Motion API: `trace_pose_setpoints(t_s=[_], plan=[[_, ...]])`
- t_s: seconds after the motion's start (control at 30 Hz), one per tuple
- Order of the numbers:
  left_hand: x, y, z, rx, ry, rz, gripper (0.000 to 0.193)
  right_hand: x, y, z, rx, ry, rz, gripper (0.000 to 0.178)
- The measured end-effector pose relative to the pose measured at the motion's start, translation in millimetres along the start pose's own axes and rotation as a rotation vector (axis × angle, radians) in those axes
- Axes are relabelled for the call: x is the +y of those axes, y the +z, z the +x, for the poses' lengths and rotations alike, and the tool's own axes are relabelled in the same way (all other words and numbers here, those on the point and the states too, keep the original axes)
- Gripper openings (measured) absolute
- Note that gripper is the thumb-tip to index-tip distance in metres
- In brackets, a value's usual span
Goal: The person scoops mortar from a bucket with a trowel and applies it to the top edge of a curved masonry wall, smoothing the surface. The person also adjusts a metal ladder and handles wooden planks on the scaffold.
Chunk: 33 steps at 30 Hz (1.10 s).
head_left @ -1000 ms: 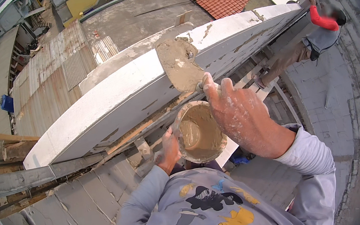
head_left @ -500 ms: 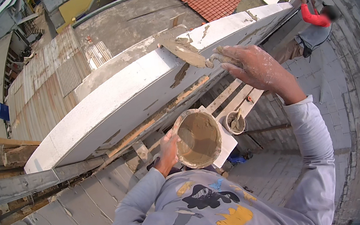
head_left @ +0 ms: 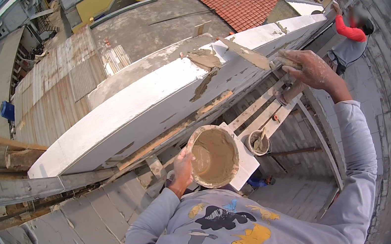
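Mortar inside round bucket, tool inside smaller pail nearby.

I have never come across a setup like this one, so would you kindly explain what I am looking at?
There is no machine here, just a person's two bare hands. The view comes from a wide fisheye camera worn on the head and looking down, so straight edges bend towards the rim and the wearer's own shirt fills the bottom.

The left hand grips a bucket by its side, with grey-brown mortar inside. The right hand holds a trowel, its blade reaching over a white wall. A patch of mortar lies on top of that wall.

Beside the bucket is a white board, then a smaller bucket. Another person with red sleeves is farther along, at the right.
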<state>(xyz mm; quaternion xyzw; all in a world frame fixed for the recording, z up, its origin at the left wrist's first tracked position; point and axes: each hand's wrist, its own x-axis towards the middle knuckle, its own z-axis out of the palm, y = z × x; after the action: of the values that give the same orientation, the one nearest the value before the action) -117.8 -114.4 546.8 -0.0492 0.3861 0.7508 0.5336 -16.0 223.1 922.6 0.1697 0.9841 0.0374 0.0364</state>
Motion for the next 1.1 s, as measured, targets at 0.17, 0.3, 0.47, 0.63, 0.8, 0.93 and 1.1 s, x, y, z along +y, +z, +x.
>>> trace_pose_setpoints(t_s=[0.17, 0.3, 0.47, 0.63, 0.8, 0.93, 1.1], plan=[[10.2, 20.0, -0.4, -0.023, -0.009, 0.040, 0.050, -39.5, 29.6, 32.6, 0.087, -0.191, -0.125, 0.050], [-0.2, 8.6, 8.9, -0.042, -0.020, 0.014, 0.049, -29.7, 15.5, 0.3, 0.036, -0.120, -0.204, 0.049], [5.5, 19.6, 9.5, -0.072, -0.074, 0.026, 0.049, 7.3, 30.1, -10.2, 0.206, -0.063, -0.202, 0.047], [6.4, 31.2, 26.0, -0.111, -0.113, 0.093, 0.052, -27.4, 49.9, -2.2, 0.181, -0.075, -0.269, 0.042], [10.0, 31.4, 36.0, -0.126, -0.170, 0.123, 0.046, -23.7, 64.8, -82.7, 0.241, 0.118, -0.173, 0.036], [4.8, 41.6, 44.2, -0.139, -0.173, 0.184, 0.044, -58.2, 152.1, -130.6, 0.422, 0.412, 0.213, 0.040], [-12.3, 42.1, 51.0, -0.054, -0.205, 0.208, 0.047, -187.2, 263.7, -71.0, 0.488, 0.593, 1.021, 0.042]])
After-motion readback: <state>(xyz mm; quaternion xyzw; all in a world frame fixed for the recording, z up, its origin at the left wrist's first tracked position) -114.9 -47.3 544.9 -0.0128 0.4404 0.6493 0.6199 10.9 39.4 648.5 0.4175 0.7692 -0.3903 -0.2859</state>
